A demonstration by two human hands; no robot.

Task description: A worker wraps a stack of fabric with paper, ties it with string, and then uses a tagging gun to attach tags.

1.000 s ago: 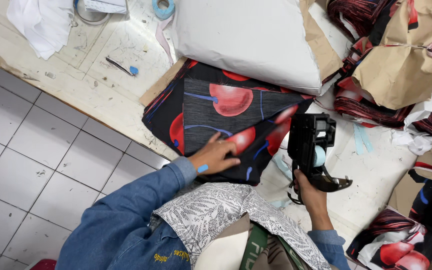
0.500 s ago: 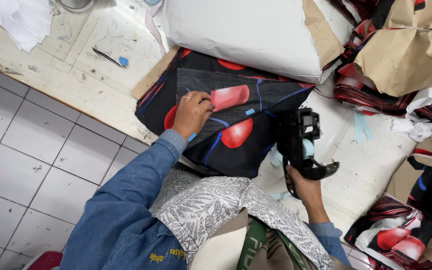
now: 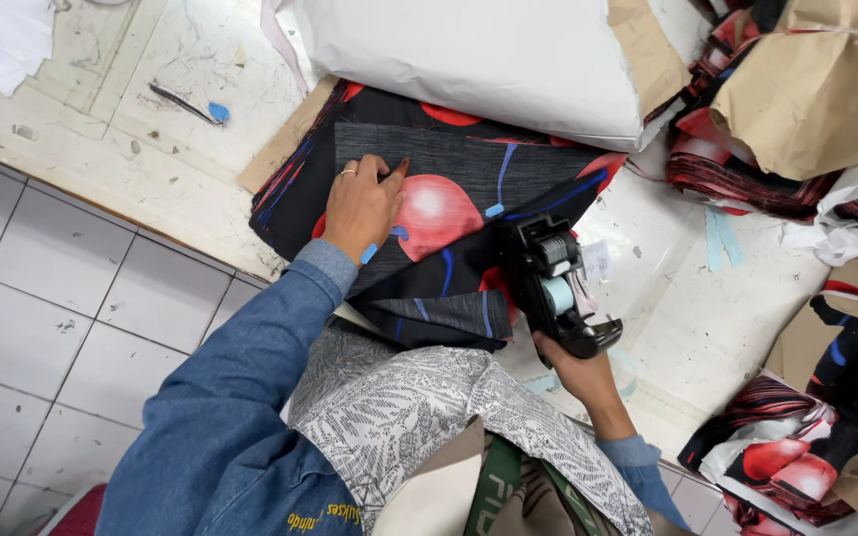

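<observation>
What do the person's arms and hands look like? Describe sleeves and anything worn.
Both arms wear blue denim sleeves with buttoned-style cuffs. The left hand is bare with a thin ring on one finger. The right hand is bare, no ring visible.

Blue denim sleeves [image 3: 240,397]; grey-white patterned scarf [image 3: 429,407] over chest; thin ring [image 3: 348,173] on left hand [image 3: 361,206] fingers.

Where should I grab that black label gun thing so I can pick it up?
Probably by the handle at the near, lower end of the black label gun, coming from the person's side. The right hand already wraps it there. The far end has rollers and a pale blue label roll, which would likely be awkward to grip.
</observation>
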